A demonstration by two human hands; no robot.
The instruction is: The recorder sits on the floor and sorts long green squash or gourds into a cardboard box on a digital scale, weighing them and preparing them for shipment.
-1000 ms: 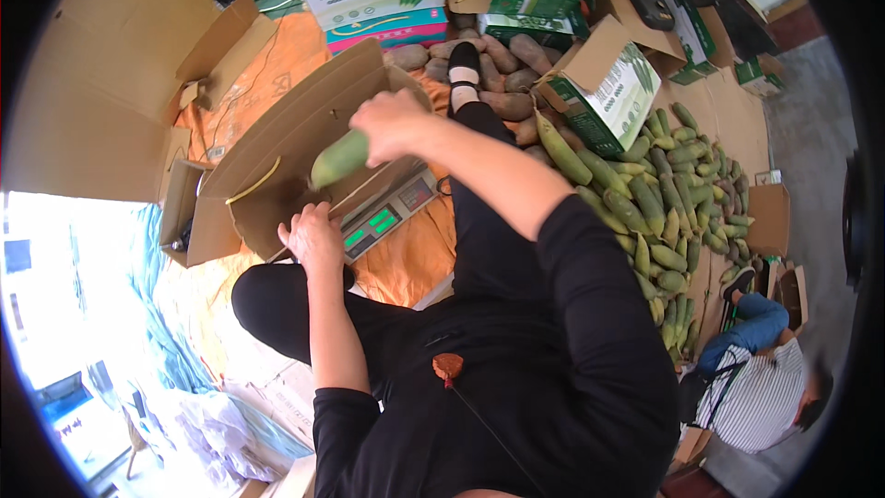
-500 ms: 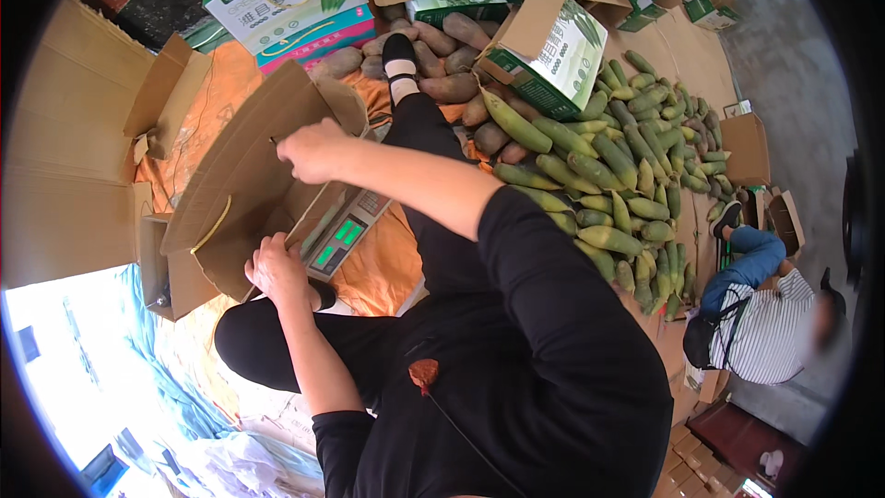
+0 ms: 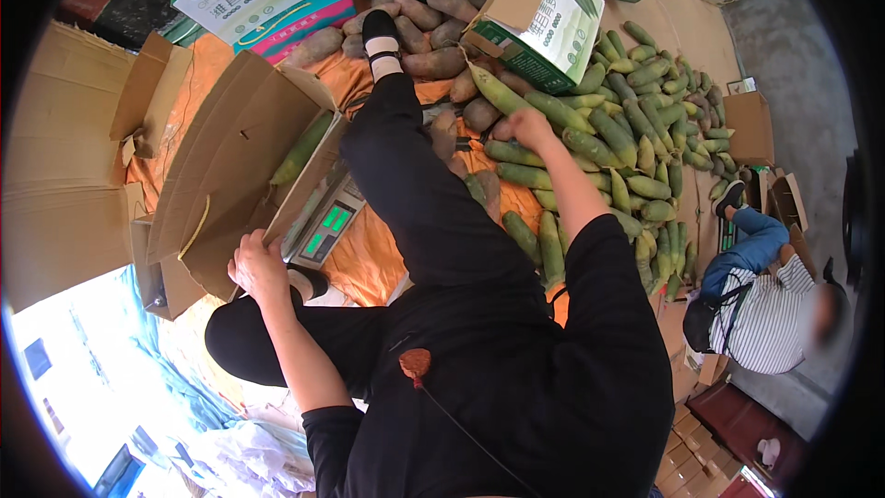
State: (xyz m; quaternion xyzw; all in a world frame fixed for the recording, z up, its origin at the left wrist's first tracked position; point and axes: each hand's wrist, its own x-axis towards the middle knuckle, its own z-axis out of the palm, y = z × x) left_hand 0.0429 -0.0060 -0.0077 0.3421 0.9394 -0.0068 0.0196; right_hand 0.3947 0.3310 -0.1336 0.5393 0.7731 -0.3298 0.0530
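1. Green and long, a gourd [image 3: 525, 103] lies under the right hand [image 3: 522, 127]; the fingers curl down onto the pile, but whether they pinch it or only touch it cannot be told from above.
2. Its long axis runs from upper left to lower right, out past the hand on both sides, so the hand sits across its middle.
3. Left hand [image 3: 256, 263] has its fingers pressed on the lower edge of the open box [image 3: 221, 143], thumb and fingers gripping the cardboard flap.
4. Inside the box one gourd, the packed gourd [image 3: 301, 148], lies slanted along the right wall.
5. Box sits on a scale [image 3: 324, 224] with a lit green display, just beside the left hand.
6. Right hand is the nearer one to the pile [image 3: 636, 143]; the box lies well to its left, across the person's outstretched black-clad leg [image 3: 406, 166].
7. Brown tubers [image 3: 433, 14] lie heaped beyond the foot, next to the green heap.
8. Orange sheet [image 3: 369, 254] covers the floor under all of it, with flattened cardboard around and printed cartons [image 3: 544, 23] at the far edge.
9. Another person [image 3: 765, 300] in a striped top sits at the right.
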